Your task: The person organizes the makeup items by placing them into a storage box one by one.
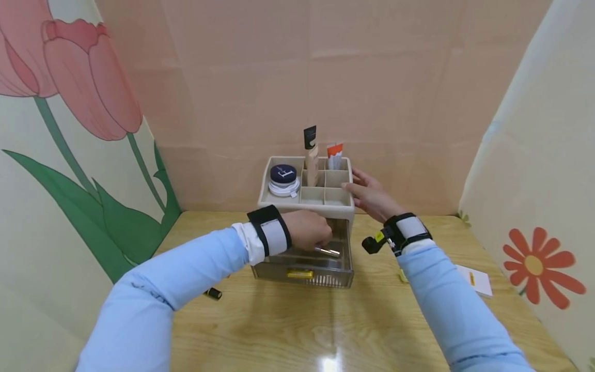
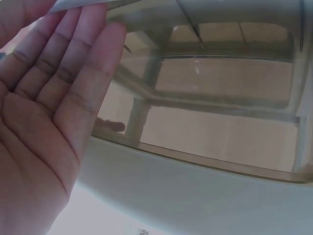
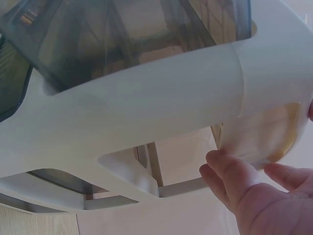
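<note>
A cream cosmetics organizer stands against the back wall, its smoky see-through drawer pulled out at the front. My left hand is over the open drawer, pinching a slim silver tube; in the left wrist view, a pale edge of something shows between thumb and fingertips. On the organizer's right side, my right hand grips the upper edge, thumb over the rim. The right wrist view has its fingertips against the pale side wall.
On the organizer's top are a navy round compact over a white round item, a beige tube with black cap and an orange-and-white tube. A black tube lies left; a white box lies right.
</note>
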### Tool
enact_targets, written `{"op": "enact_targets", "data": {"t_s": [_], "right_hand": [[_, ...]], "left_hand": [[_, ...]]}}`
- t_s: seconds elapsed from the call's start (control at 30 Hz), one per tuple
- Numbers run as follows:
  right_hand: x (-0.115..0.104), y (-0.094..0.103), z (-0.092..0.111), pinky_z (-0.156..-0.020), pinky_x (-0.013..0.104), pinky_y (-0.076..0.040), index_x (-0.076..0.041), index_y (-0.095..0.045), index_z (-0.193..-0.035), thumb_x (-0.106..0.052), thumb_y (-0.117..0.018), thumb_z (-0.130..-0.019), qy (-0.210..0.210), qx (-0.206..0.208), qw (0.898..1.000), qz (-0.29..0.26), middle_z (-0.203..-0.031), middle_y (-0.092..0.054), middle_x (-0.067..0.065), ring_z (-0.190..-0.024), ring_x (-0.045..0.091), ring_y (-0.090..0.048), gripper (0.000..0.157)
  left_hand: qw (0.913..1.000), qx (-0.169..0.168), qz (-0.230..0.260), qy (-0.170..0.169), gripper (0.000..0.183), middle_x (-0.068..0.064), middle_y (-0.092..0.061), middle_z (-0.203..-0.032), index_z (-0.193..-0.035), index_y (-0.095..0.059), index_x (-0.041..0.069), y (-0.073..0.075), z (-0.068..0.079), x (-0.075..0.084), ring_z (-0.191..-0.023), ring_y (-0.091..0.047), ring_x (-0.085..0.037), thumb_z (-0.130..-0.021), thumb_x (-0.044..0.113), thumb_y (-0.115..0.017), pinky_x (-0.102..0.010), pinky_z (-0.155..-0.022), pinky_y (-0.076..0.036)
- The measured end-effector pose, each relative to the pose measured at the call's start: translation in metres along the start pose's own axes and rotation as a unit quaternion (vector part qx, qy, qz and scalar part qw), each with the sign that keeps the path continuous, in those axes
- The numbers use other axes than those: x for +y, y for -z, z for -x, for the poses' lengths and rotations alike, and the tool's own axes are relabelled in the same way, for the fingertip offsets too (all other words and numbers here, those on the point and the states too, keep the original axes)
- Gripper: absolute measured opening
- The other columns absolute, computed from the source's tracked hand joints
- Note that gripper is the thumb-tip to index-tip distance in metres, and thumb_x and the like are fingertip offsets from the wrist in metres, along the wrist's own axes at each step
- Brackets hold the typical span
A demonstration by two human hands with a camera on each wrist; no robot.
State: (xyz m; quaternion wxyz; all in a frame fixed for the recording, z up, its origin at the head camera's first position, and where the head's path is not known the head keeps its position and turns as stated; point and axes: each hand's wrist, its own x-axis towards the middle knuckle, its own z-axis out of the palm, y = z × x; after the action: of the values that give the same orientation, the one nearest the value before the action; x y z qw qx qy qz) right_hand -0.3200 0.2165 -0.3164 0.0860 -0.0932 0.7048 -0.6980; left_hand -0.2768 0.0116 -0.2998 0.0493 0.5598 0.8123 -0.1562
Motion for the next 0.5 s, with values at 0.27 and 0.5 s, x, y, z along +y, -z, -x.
{"op": "enact_targets", "data": {"t_s": [0.27,0.5], "right_hand": [[-0.0024,-0.0013,-0.0013,-0.105,0.05,-0.034,-0.02,-0.01,-0.158,-0.016,-0.05,-0.102,-0.006,0.001,1.0,0.002,-0.159,-0.015,0.014,-0.136,0.036,-0.031,0.068],[-0.0002,-0.0004,-0.0006,-0.105,0.049,-0.035,-0.021,-0.011,-0.158,-0.016,-0.05,-0.102,-0.005,0.004,1.0,0.002,-0.16,-0.014,0.014,-0.136,0.036,-0.031,0.068]], "left_hand": [[0.9999,0.004,0.009,-0.003,0.006,0.007,-0.059,-0.067,-0.08,-0.071,0.016,0.003,0.0046,0.0001,-0.061,-0.052,-0.011,-0.082,0.01,-0.072,-0.026,-0.054,-0.039],[0.9986,0.018,0.046,-0.018,0.015,0.005,-0.069,-0.086,-0.098,-0.074,0.015,0.0068,0.0106,-0.0015,-0.074,-0.061,-0.009,-0.083,0.01,-0.073,-0.023,-0.067,-0.049]]}}
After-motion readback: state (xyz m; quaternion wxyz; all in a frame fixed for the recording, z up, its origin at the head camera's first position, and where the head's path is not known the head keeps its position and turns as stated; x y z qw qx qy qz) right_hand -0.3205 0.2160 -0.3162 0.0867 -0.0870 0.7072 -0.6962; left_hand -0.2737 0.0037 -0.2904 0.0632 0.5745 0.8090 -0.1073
